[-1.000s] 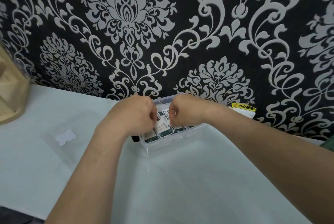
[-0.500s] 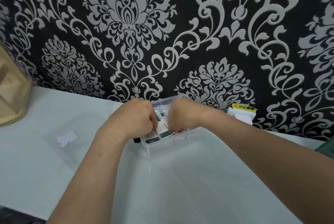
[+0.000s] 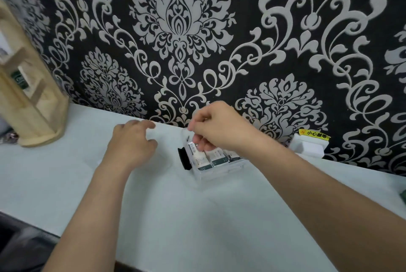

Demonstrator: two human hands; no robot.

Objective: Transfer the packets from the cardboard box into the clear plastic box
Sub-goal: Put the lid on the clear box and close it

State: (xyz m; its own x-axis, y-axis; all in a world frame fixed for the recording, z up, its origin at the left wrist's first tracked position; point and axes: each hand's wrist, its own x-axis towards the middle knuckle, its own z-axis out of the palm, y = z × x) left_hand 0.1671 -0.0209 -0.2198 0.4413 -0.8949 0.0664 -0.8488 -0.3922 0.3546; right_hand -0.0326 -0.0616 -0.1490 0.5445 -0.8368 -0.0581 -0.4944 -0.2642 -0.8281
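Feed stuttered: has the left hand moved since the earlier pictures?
Yes. The left hand was at the clear plastic box; now it is well to the left of that box, apart from it.

I log, on the tabletop (image 3: 197, 216):
- clear plastic box (image 3: 219, 171) at centre near the wall (image 3: 175, 30), packets (image 3: 216, 157) in it
- wooden rack (image 3: 28, 107) far left
- left hand (image 3: 131, 146) left of the box
- right hand (image 3: 219, 131) above it, fingers (image 3: 203, 143) among the packets

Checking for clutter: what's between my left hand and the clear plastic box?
Head view: pale table, then the clear plastic box's black clasp.
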